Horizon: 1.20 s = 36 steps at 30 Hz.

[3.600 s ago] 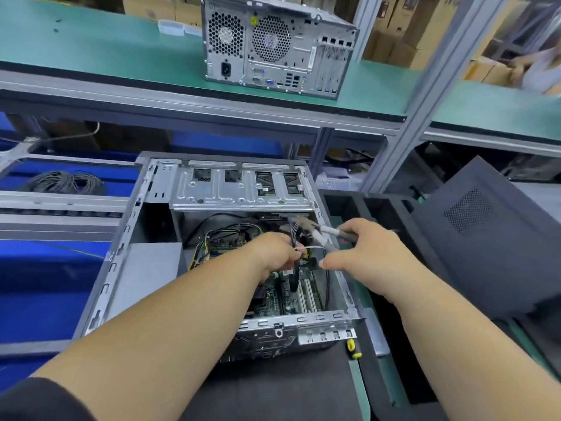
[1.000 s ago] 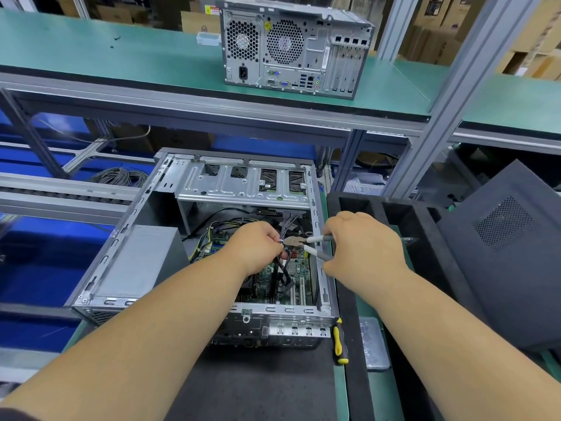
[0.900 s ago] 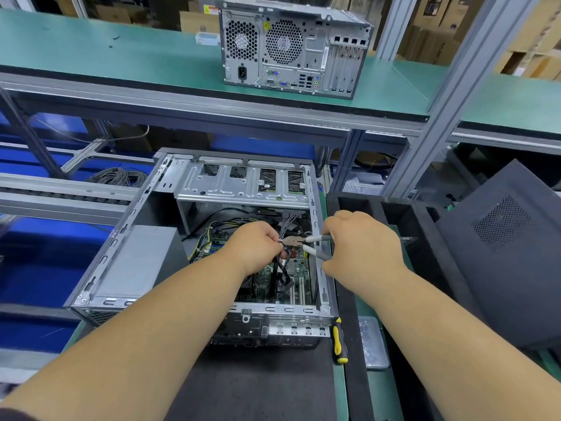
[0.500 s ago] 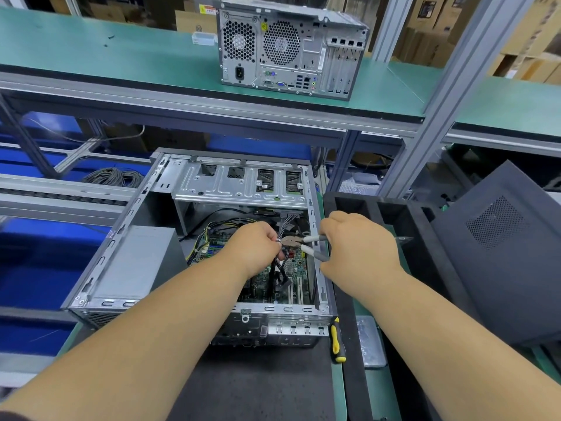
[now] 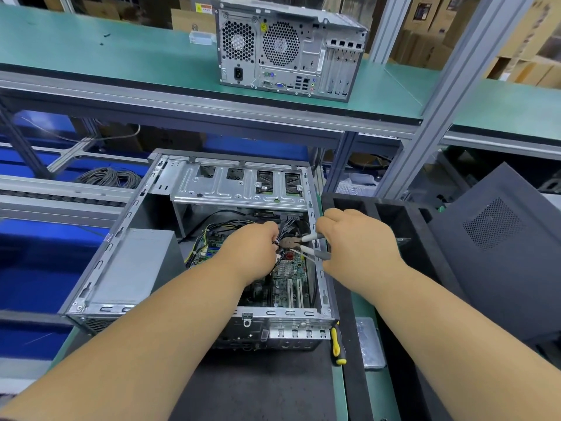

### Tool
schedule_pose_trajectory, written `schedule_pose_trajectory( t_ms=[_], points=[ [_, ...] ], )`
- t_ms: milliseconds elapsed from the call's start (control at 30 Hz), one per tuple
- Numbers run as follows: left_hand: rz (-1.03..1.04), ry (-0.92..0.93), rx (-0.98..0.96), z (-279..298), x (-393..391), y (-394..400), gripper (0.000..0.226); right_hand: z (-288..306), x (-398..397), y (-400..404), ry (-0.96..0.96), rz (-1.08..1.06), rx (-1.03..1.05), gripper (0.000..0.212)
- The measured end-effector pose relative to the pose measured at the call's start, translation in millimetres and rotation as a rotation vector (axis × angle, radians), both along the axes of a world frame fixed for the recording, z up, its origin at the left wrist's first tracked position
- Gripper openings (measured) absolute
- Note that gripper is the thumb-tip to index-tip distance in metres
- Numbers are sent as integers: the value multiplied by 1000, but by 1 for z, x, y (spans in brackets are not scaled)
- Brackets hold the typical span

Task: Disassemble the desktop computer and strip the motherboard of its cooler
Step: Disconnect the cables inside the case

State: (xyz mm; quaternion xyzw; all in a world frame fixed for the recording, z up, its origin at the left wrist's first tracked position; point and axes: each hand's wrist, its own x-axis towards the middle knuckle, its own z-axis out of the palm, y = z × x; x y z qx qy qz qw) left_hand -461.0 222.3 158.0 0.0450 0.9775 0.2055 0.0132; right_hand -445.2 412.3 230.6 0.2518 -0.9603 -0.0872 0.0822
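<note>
Bare silver-grey sheet steel all round the opened computer case (image 5: 194, 189), its punched drive cage pale and shiny. Down inside, a dark green motherboard (image 5: 285, 287) carries a small silver finned heatsink (image 5: 286, 268) with a fine grid pattern, and yellow-and-black wires (image 5: 209, 235) bunch at its left. The pliers (image 5: 306, 246) show whitish-grey handles and a brownish metal head. Beside the case lies a yellow-and-black handled screwdriver (image 5: 336, 344). Teal-green matting covers the upper shelf (image 5: 121, 53); a black side panel (image 5: 504, 253) shows a dotted vent patch.
</note>
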Motion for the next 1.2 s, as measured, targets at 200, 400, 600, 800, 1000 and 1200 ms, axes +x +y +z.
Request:
schedule_pose_trajectory(
  t_ms=[200,400,600,800,1000,1200],
  points=[
    [27,-173,392,6,0,-6,15,3,-6,8,21,66,-7,21],
    [88,-250,525,8,-1,-8,16,3,-8,9,7,39,10,30],
    [83,-342,597,5,-4,-9,21,1,-9,12,7,-24,-36,35],
    [214,-456,892,5,-3,-10,26,2,-8,10,-46,-150,-208,45],
    [380,-559,923,5,-5,-5,19,-2,-9,-3,-366,-382,-684,44],
    [373,-641,775,12,-9,5,24,-3,-8,-9,-644,-425,-1200,31]
  ],
)
